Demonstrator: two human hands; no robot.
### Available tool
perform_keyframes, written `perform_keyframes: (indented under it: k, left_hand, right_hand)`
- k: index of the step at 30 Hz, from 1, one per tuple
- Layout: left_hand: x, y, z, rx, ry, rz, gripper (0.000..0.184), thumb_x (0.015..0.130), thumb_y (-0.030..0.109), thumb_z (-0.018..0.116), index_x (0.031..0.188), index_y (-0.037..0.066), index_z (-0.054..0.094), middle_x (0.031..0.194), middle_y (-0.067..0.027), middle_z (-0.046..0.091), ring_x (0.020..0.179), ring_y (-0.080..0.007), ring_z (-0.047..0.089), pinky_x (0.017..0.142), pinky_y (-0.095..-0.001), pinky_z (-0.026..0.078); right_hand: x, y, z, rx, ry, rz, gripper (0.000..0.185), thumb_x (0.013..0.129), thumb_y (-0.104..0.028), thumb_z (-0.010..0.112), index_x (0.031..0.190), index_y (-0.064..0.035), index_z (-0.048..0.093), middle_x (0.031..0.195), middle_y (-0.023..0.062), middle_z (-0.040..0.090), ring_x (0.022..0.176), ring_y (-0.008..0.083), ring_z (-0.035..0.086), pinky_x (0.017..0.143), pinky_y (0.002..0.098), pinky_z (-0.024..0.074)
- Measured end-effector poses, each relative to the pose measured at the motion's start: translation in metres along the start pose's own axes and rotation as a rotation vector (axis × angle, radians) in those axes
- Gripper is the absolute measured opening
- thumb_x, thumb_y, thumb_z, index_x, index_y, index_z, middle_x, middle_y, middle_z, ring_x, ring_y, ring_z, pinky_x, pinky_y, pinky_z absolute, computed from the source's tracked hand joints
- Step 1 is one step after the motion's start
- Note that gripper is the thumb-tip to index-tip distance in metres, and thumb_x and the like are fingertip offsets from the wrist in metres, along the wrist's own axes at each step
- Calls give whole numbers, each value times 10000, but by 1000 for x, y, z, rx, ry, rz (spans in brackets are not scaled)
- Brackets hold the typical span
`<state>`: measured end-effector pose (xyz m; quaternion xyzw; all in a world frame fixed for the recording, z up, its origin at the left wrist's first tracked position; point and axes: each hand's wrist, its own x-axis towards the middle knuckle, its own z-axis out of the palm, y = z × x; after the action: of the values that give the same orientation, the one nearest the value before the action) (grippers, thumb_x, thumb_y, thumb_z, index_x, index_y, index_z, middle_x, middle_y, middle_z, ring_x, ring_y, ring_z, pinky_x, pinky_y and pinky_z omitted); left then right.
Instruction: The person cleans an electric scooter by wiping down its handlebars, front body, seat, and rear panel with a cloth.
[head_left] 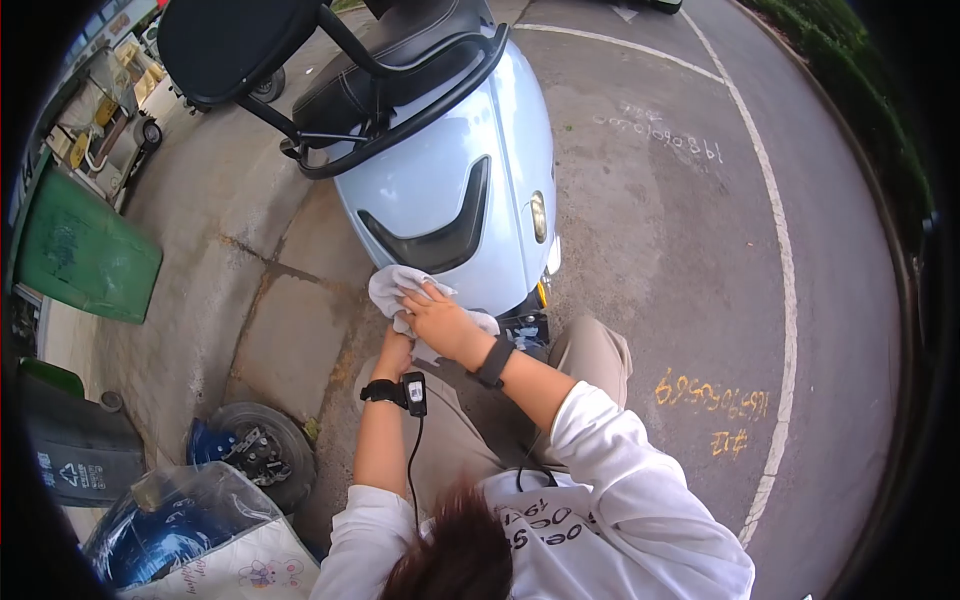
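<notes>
A pale blue scooter (pixel 430 195) stands in front of me, its rear body facing me. On it is a dark V-shaped tail light (pixel 440 240). Just below that light, a light grey cloth (pixel 395 290) is bunched up against or close to the lower rear panel. My right hand (pixel 442 325) lies over the cloth with its fingers bent into it. Beside and lower is my left hand (pixel 398 346), gripping the cloth from underneath, its fingers mostly hidden. The black plate area (pixel 527 332) shows below the scooter's tail.
A black backrest (pixel 235 45) and grab rail (pixel 430 120) rise above the scooter's rear. To the left stand a green bin (pixel 85 245) and a dark grey bin (pixel 85 450). A wheel (pixel 265 455) and a plastic-covered blue vehicle (pixel 180 530) sit at lower left.
</notes>
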<state>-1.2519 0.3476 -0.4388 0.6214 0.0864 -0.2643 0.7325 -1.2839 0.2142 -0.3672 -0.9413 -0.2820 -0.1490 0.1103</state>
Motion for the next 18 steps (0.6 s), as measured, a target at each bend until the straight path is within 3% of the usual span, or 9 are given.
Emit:
perform_keyframes:
  k: [2,5,7,11,14,16,17,18]
  left_hand:
    - [-13,6,-7,104,-25,38,492,740,-71,349,1209,70,399,1143,-67,490,1042,-170,472,857,-292,388]
    - [5,2,-14,255,-87,21,409,810,11,396,1213,81,391,1157,-70,481,1058,-176,467,860,-314,398]
    - [16,2,-9,-143,-106,-59,357,867,152,435,1216,96,386,1163,-72,474,1056,-178,469,859,-330,410]
    - [39,-14,-16,-119,-179,23,398,884,296,436,1221,92,373,1158,-71,476,1034,-181,485,860,-335,416]
    - [21,-3,-10,-99,-64,12,372,857,181,468,1202,64,392,1117,-71,502,983,-178,509,836,-322,423]
    - [11,3,-33,204,-137,116,369,760,17,478,1128,33,468,1037,-66,544,913,-178,532,803,-307,428]
    - [2,11,-41,247,-44,90,420,642,-88,432,1035,13,539,923,-64,578,848,-177,540,769,-279,427]
    - [-21,28,-37,138,-12,89,473,612,-114,401,1053,-9,537,980,-82,573,886,-192,548,804,-282,417]
  right_hand:
    - [-4,4,-3,-13,9,16,340,726,-115,505,1058,-64,562,1228,69,439,1201,189,341,1020,346,219]
    - [-12,16,6,-35,-21,-48,379,732,-115,497,1106,-75,542,1241,35,430,1214,155,323,1039,340,185]
    - [-12,17,6,-41,-14,-50,377,733,-117,496,1104,-77,544,1241,29,431,1216,154,319,1038,341,187]
    - [-12,15,7,-36,-20,-42,376,738,-124,493,1109,-83,540,1241,25,432,1222,152,306,1037,343,189]
    - [-13,13,6,-34,16,-33,381,729,-121,498,1106,-82,540,1232,26,438,1215,162,319,1034,339,196]
    - [-16,12,-4,-21,7,-24,370,731,-117,495,1094,-77,547,1214,34,451,1218,168,317,1040,352,187]
    - [-17,12,-11,-10,-4,-19,358,732,-113,492,1083,-72,553,1196,42,463,1220,173,315,1045,364,177]
    - [-22,12,-21,-3,0,-14,358,732,-113,492,1083,-72,553,1196,42,463,1220,173,315,1045,364,177]
